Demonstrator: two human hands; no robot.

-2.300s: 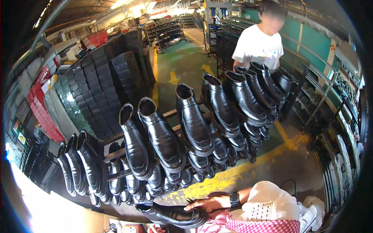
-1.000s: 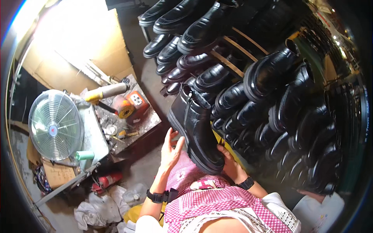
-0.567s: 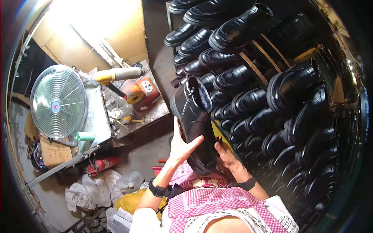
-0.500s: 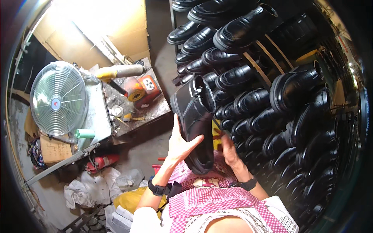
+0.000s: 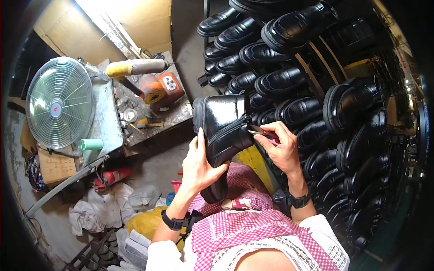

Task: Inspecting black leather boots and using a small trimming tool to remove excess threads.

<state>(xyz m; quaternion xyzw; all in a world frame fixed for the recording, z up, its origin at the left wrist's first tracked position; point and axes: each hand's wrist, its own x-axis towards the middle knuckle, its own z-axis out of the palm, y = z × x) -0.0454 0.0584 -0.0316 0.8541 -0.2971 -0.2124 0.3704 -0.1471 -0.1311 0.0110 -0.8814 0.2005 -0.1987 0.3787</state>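
Boot (image 5: pixel 224 135) sits gripped in the left hand (image 5: pixel 199 165) over the lap; right hand (image 5: pixel 282 149) fingers pinch small snips (image 5: pixel 257 131) at its zip, trimming seemingly unfinished.

One black ankle boot (image 5: pixel 224 135) stood at frame centre, held between two hands: left hand (image 5: pixel 201 165), right hand (image 5: pixel 280 147). One desk fan (image 5: pixel 58 103) sat upper left. One red fire extinguisher (image 5: pixel 110 177) lay lower left. Two wrist straps showed, lower centre. Rack shoes (image 5: pixel 289 81), right half: too many, too overlapped to count.
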